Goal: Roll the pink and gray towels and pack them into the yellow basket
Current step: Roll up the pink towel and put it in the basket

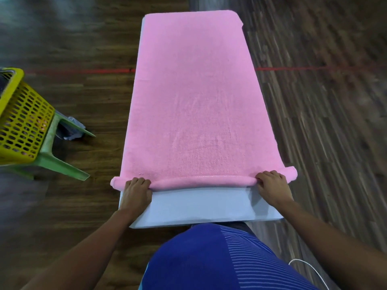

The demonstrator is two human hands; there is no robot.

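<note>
A pink towel (192, 97) lies spread flat along a narrow white table (201, 204). Its near edge is turned into a thin roll (203, 181) running across the table's width. My left hand (137, 190) grips the roll near its left end, fingers curled over it. My right hand (271, 184) grips the roll near its right end the same way. The yellow basket (23, 120) with slotted walls stands at the far left on a green plastic stool (60, 164). No gray towel is in view.
Dark wooden floor surrounds the table, with a red line (83, 70) across it. Something gray lies under the stool (71, 128). A white cable (310, 268) hangs at the lower right beside my blue shirt.
</note>
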